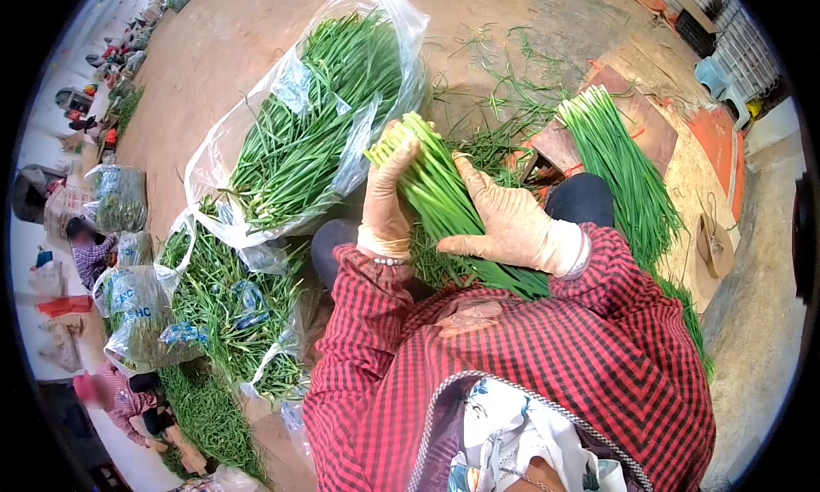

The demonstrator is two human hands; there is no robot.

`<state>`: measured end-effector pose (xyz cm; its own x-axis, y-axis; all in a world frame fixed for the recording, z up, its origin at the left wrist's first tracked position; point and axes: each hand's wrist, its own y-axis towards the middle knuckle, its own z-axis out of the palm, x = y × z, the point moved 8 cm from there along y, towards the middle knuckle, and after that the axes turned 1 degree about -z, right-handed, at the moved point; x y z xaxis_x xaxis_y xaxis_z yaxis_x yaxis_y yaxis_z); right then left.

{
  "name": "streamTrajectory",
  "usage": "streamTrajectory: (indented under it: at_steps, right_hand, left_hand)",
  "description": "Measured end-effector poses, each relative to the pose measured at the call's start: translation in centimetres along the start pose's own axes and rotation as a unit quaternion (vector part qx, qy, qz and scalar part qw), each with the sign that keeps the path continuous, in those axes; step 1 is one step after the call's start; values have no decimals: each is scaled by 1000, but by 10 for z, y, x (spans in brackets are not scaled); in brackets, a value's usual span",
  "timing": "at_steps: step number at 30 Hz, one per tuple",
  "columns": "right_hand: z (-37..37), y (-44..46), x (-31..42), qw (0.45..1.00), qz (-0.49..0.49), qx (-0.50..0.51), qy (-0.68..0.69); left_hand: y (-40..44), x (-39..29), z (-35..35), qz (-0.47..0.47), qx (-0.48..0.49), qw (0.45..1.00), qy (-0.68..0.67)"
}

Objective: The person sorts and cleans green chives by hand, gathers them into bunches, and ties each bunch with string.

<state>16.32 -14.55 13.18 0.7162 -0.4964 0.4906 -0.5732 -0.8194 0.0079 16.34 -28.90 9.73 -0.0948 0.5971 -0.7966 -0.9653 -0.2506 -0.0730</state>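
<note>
Green bundle (436, 189): one, just off the middle of the view toward 1 o'clock, held in both hands, pale stalk ends pointing to 11 and leaves running down toward 5.
Left hand (389, 193): one, in a pale glove, its fingers clasped about the stalks near the pale ends; one beaded bracelet (389, 260) at the wrist.
Right hand (517, 225): one, gloved alike, grasping the same bundle lower down, thumb laid across the leaves, other fingers partly hidden on the far side.
Second bundle (628, 180): one, at between 2 and 3 o'clock, lying with pale ends toward 12, partly on one low worktop (656, 142).
Plastic bags: two large ones near the person; the open bag (406, 18) at 11 o'clock, filled with long leaves, and the lower bag (249, 302) at 8, filled with tangled greens.
Loose stalks (517, 90): too many to count, strewn over the floor (248, 31) at 1 o'clock.
Knees: two, dark-clothed, one either side of the held bundle.
Sandal (714, 246): one visible, at 3 o'clock.
Co-workers: two nearest, one person (91, 253) at 9 o'clock, another person (126, 398) at 8.
</note>
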Motion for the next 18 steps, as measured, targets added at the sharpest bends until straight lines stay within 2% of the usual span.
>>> streamTrajectory:
  at_steps: [1, 3, 6, 8, 10, 12, 14, 16, 18]
  right_hand:
    - [4, -1, -5, 1000, 1, 0, 2]
    - [-9, -3, -5, 987, -82, -115, 81]
    - [-14, -1, -4, 989, -46, -89, 112]
    - [-14, 0, 2, 989, -56, -124, 60]
    - [-13, 0, 7, 992, -45, -116, 1]
    - [-11, -1, 9, 989, -58, -135, -9]
    - [-5, 1, 7, 995, -56, -85, 15]
    - [-6, -2, 4, 983, -100, -136, 70]
    - [6, -2, -11, 968, -144, -146, 144]
  left_hand:
    - [-2, 1, 3, -18, 27, 998, -55]
    - [-8, -1, 10, -43, 63, 991, -114]
    - [-13, -3, 19, -38, 84, 982, -163]
    - [-14, -5, 22, -31, 96, 982, -159]
    - [-15, -10, 25, -20, 78, 994, -75]
    - [-11, -9, 19, -26, 62, 997, -49]
    - [-9, -2, 8, -36, 56, 995, -75]
    - [-14, -15, 9, 5, 2, 998, -66]
    - [-15, -49, -2, 73, -44, 995, -47]
